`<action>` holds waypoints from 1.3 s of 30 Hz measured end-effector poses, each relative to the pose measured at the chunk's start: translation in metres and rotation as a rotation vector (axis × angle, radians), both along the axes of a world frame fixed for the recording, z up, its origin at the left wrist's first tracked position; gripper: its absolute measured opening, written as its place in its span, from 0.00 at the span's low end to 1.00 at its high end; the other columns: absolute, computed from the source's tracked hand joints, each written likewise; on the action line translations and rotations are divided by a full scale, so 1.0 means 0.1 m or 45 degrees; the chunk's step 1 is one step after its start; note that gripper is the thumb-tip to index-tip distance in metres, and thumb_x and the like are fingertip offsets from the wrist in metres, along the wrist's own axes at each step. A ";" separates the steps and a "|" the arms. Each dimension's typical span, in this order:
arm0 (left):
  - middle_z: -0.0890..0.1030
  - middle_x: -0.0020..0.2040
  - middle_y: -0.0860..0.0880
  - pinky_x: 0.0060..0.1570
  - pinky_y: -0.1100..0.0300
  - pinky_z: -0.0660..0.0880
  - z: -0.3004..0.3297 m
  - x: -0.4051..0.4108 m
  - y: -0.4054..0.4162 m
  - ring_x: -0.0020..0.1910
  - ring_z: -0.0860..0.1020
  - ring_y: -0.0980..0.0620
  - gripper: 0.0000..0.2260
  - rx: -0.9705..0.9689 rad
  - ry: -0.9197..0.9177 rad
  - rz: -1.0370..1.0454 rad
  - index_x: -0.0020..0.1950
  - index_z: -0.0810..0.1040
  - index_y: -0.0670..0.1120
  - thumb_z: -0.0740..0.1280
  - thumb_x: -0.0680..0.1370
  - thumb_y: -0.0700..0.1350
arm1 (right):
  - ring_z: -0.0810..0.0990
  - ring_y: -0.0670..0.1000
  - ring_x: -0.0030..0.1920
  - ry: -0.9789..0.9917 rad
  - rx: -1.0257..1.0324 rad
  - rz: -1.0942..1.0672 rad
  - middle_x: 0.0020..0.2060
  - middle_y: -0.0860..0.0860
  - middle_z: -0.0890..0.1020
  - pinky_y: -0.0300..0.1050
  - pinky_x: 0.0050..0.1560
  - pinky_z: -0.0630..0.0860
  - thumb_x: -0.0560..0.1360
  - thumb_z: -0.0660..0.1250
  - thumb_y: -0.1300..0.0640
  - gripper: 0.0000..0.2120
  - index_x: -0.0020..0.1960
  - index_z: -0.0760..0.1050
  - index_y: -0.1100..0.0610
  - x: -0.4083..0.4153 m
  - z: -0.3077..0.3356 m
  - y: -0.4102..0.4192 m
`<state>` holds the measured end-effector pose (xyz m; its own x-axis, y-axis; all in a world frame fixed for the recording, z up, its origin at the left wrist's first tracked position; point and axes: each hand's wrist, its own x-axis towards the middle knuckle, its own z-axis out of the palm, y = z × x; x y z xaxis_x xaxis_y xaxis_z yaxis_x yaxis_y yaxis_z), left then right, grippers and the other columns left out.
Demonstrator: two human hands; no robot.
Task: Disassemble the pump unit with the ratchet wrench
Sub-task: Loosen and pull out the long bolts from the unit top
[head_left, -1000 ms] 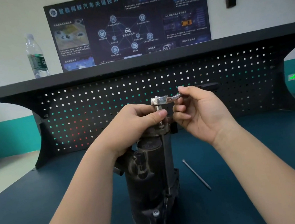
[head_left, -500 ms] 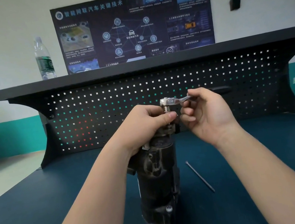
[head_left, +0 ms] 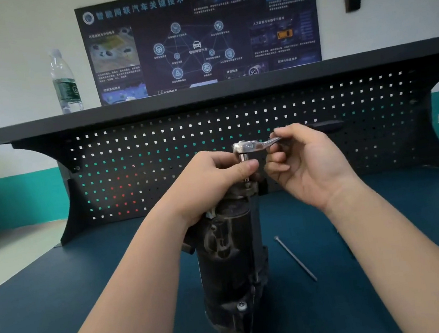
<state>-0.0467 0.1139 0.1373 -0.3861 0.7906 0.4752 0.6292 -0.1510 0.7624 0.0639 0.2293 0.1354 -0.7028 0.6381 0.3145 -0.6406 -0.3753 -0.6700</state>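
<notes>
A dark, grimy pump unit [head_left: 231,264] stands upright on the dark blue table [head_left: 64,310]. A silver ratchet wrench [head_left: 249,146] sits on top of it, its socket pointing down onto the unit's top end. My left hand [head_left: 214,178] wraps over the top of the pump unit, thumb against the socket shaft. My right hand [head_left: 303,161] holds the wrench handle between its fingertips, to the right of the wrench head. The handle's far end is hidden by my fingers.
A long thin bolt [head_left: 296,259] lies loose on the table right of the pump unit. A black pegboard back panel [head_left: 237,142] with a shelf rises behind. A water bottle [head_left: 65,82] stands on the shelf at left. A poster [head_left: 197,36] hangs on the wall.
The view shifted slightly, so everything sits a little further right and lower in frame. Both hands keep the same hold on the pump unit and the wrench.
</notes>
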 end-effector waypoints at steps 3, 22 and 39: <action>0.82 0.36 0.48 0.39 0.61 0.74 0.00 0.00 0.04 0.35 0.77 0.55 0.09 0.000 0.034 0.039 0.40 0.83 0.44 0.71 0.75 0.50 | 0.69 0.46 0.23 0.105 0.361 -0.444 0.25 0.50 0.72 0.37 0.23 0.63 0.77 0.62 0.63 0.12 0.35 0.69 0.57 -0.01 -0.03 -0.09; 0.82 0.33 0.53 0.34 0.67 0.74 -0.01 -0.01 0.02 0.32 0.79 0.59 0.08 0.047 0.048 -0.047 0.39 0.82 0.45 0.68 0.77 0.43 | 0.77 0.47 0.32 0.072 1.529 -1.461 0.30 0.48 0.77 0.38 0.36 0.72 0.75 0.65 0.55 0.09 0.39 0.70 0.57 -0.03 -0.12 -0.29; 0.84 0.39 0.48 0.49 0.51 0.78 -0.01 0.04 0.01 0.38 0.80 0.54 0.05 0.013 0.055 -0.026 0.43 0.84 0.46 0.71 0.75 0.46 | 0.74 0.49 0.27 0.172 1.189 -1.263 0.26 0.47 0.75 0.44 0.32 0.71 0.77 0.63 0.58 0.09 0.37 0.72 0.56 -0.06 -0.14 -0.31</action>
<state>-0.0431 0.1152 0.1365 -0.3489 0.7932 0.4990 0.6581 -0.1717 0.7331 0.0576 0.1982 0.1212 -0.0087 0.3658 0.9306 -0.4535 0.8280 -0.3298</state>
